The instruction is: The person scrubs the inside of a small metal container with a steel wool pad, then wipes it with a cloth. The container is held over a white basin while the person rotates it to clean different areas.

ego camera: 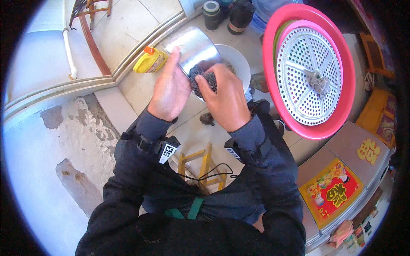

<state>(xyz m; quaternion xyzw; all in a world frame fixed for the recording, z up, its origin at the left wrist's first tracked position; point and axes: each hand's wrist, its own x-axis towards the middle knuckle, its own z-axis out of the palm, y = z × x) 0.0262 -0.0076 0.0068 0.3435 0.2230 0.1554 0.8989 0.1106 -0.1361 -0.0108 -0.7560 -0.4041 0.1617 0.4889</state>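
Note:
A shiny metal pot or bowl [193, 44], tilted on its side, is held up by my left hand [171, 86], with the thumb lying along its outside. My right hand [225, 96] grips a dark steel-wool scrubber [200, 84] and presses it to the pot's lower edge. Below and behind the pot stands a white basin [241, 65] on the tiled floor, partly covered by the pot and my right hand. Whatever the basin holds is mostly hidden. Close to my left hand is a yellow bottle with an orange cap [150, 60].
A perforated metal steamer plate [296, 92] with a grey cloth [319, 84] rests in a pink basin [347, 96] at right. Another dark scrubber [207, 119] lies on the floor. Dark jars [211, 16] stand at the back. A peeling wall [48, 150] borders the left.

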